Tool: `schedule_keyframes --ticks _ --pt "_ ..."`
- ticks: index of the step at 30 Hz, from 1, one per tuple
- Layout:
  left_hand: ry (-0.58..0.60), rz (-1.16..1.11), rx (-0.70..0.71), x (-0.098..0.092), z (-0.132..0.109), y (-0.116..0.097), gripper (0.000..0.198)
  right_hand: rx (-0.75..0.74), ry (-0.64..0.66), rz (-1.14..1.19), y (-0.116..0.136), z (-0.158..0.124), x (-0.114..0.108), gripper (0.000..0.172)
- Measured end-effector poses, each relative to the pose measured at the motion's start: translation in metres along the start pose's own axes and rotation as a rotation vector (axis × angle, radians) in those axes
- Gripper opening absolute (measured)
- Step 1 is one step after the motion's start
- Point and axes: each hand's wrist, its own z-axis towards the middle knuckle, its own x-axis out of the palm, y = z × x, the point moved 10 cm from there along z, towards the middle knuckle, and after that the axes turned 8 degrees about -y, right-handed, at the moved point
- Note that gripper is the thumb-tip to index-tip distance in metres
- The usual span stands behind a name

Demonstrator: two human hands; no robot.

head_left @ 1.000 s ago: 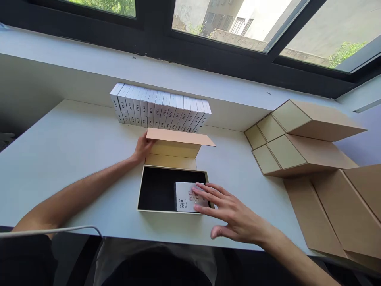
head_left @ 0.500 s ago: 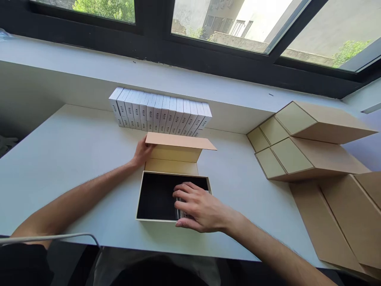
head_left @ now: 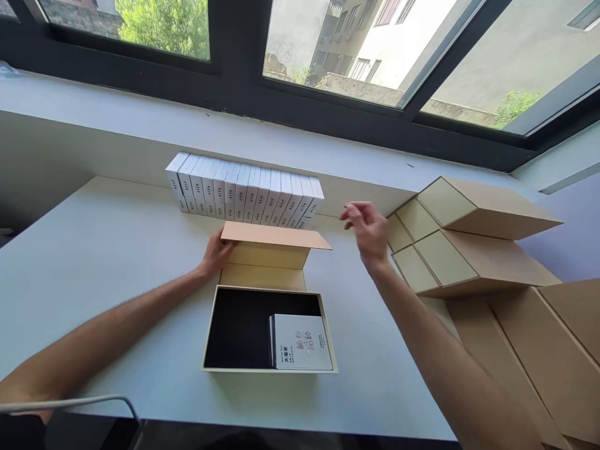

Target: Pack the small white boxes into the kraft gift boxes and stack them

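A shallow rectangular gift box [head_left: 212, 325] with a black inside lies on the white table, its hinged lid [head_left: 276, 235] raised at the back. My left hand [head_left: 217, 253] grips the left edge of that lid; some fingers are hidden behind it. In the right front corner of the box sits a small white tea box [head_left: 304, 342] with dark and red print. My right hand [head_left: 366, 232] is in the air to the right of the lid, fingers loosely bent and apart, with nothing visible in it.
Behind the lid, small white boxes [head_left: 244, 190] stand in a long stacked row against the wall. Several brown cartons [head_left: 487, 237] are piled at the right. A pale cable [head_left: 70, 403] crosses the lower left, and windows [head_left: 337, 50] line the back.
My right hand has left the small white tea box in the gift box and moved up and right, uncovering it. My left hand stays on the lid. The view has tilted slightly.
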Motion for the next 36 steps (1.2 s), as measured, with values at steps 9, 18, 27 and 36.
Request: schedule_keyframes --ticks 9,18,27,36 --pt "0.030 -0.005 0.026 0.005 0.001 -0.009 0.037 0.014 0.200 -0.111 -0.053 0.028 0.073 0.071" --pt "0.047 -0.042 0.005 0.007 -0.001 -0.007 0.037 0.186 -0.038 0.055 -0.077 0.032 0.011 0.046" --pt "0.024 -0.015 0.036 0.002 0.004 -0.006 0.031 0.318 0.202 0.167 0.028 -0.061 -0.015 0.043" --pt "0.022 -0.038 0.042 0.001 0.004 -0.006 0.028 -0.332 0.995 -0.503 0.098 -0.215 0.107 0.009"
